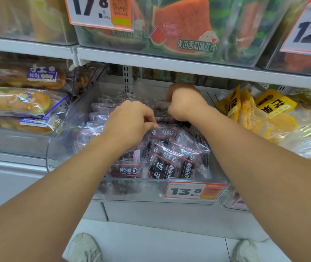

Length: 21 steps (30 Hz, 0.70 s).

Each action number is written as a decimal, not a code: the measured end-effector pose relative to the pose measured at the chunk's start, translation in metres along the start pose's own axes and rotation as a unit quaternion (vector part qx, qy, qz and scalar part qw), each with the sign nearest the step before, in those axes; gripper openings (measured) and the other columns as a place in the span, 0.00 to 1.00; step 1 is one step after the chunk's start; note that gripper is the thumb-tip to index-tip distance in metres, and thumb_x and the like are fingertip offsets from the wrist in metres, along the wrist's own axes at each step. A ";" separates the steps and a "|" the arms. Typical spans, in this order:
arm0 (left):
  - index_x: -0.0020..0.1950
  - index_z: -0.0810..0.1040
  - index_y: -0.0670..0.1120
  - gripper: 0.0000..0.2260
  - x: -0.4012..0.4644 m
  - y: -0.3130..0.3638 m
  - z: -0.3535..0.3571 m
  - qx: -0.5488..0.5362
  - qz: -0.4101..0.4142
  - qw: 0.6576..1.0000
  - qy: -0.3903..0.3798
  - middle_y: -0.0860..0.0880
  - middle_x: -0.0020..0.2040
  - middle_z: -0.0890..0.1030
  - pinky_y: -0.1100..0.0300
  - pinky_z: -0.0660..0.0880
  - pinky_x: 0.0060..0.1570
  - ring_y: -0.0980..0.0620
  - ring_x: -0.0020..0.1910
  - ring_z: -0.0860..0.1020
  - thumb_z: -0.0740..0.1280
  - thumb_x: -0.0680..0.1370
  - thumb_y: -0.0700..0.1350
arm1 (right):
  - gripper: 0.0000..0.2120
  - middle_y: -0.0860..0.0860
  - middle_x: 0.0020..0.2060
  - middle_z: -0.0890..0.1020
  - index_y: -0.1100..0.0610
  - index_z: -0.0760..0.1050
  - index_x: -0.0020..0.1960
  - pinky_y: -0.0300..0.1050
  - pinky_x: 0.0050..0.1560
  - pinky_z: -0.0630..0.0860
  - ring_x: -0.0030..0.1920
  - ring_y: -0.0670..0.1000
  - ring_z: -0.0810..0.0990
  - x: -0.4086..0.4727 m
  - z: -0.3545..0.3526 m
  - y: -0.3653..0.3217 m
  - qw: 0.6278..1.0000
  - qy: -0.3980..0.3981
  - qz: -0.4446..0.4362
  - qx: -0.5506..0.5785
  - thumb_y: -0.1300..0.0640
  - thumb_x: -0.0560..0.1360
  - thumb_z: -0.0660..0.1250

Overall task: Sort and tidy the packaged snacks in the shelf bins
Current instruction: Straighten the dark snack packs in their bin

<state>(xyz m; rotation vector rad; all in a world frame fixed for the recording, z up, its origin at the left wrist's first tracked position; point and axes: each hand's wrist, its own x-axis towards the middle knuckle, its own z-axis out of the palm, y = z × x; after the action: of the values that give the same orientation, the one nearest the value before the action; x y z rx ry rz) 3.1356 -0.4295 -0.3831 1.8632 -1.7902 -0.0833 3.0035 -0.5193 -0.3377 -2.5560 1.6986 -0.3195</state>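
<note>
Here, left hand (pixel 132 121) pinches a dark plum packet (pixel 163 132) marked 杨梅 in the clear bin (pixel 132 188). Right hand (pixel 186 103) is curled deeper among packets, grip unclear. Bin tag (pixel 193 190) reads 13.8.

White metal shelving (pixel 169 65) stands on a pale tiled floor (pixel 160 248).

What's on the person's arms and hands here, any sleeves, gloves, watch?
Nothing worn. Both forearms are bare for as far as the view shows, with no sleeve edge in sight. The left hand and right hand have no gloves, and no watch, band or ring is visible. No markings show.
</note>
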 end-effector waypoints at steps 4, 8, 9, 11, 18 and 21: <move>0.37 0.80 0.57 0.07 0.000 0.003 0.000 -0.004 -0.023 1.000 0.014 0.51 0.38 0.82 0.53 0.77 0.42 0.47 0.41 0.79 0.75 0.73 0.53 | 0.09 0.51 0.46 0.82 0.54 0.81 0.52 0.46 0.42 0.83 0.44 0.51 0.82 -0.031 -0.029 -0.006 0.971 -0.207 -0.072 0.097 0.59 0.73 0.69; 0.39 0.79 0.58 0.07 0.000 0.003 0.000 -0.016 -0.031 0.999 0.015 0.54 0.38 0.81 0.50 0.78 0.45 0.48 0.42 0.79 0.76 0.72 0.54 | 0.10 0.48 0.38 0.80 0.54 0.79 0.47 0.42 0.36 0.73 0.39 0.49 0.78 -0.029 -0.012 -0.006 0.954 -0.264 -0.134 -0.035 0.51 0.71 0.76; 0.43 0.79 0.58 0.07 -0.001 0.002 -0.001 -0.018 -0.027 0.999 0.010 0.55 0.39 0.81 0.49 0.78 0.46 0.49 0.44 0.79 0.76 0.72 0.54 | 0.11 0.49 0.34 0.78 0.56 0.79 0.43 0.42 0.34 0.70 0.36 0.50 0.76 -0.026 -0.005 -0.006 0.962 -0.229 -0.141 -0.038 0.50 0.71 0.76; 0.52 0.77 0.54 0.16 -0.002 0.001 -0.002 -0.020 -0.018 1.000 -0.006 0.56 0.42 0.80 0.48 0.77 0.48 0.50 0.47 0.77 0.79 0.69 0.54 | 0.13 0.49 0.29 0.76 0.56 0.77 0.36 0.42 0.33 0.70 0.33 0.52 0.75 -0.019 0.004 -0.005 0.977 -0.158 -0.144 -0.025 0.51 0.69 0.79; 0.64 0.70 0.48 0.30 0.001 0.002 -0.003 0.017 0.001 1.000 -0.006 0.48 0.58 0.72 0.44 0.76 0.55 0.44 0.55 0.75 0.80 0.68 0.51 | 0.25 0.49 0.43 0.79 0.55 0.75 0.51 0.48 0.44 0.78 0.43 0.53 0.79 -0.011 0.012 -0.012 0.974 -0.130 -0.171 -0.073 0.50 0.61 0.83; 0.61 0.72 0.49 0.24 0.002 0.000 0.000 0.029 -0.003 1.000 -0.005 0.50 0.56 0.75 0.45 0.76 0.55 0.45 0.55 0.75 0.78 0.70 0.50 | 0.35 0.49 0.49 0.77 0.54 0.69 0.60 0.49 0.49 0.77 0.49 0.55 0.78 -0.008 0.020 -0.009 0.974 -0.157 -0.158 -0.047 0.51 0.61 0.84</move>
<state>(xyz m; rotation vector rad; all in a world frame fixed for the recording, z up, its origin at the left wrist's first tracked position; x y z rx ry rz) 3.1362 -0.4311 -0.3821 1.9120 -1.8119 -0.0421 3.0124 -0.5098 -0.3565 -2.7601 1.2294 0.1524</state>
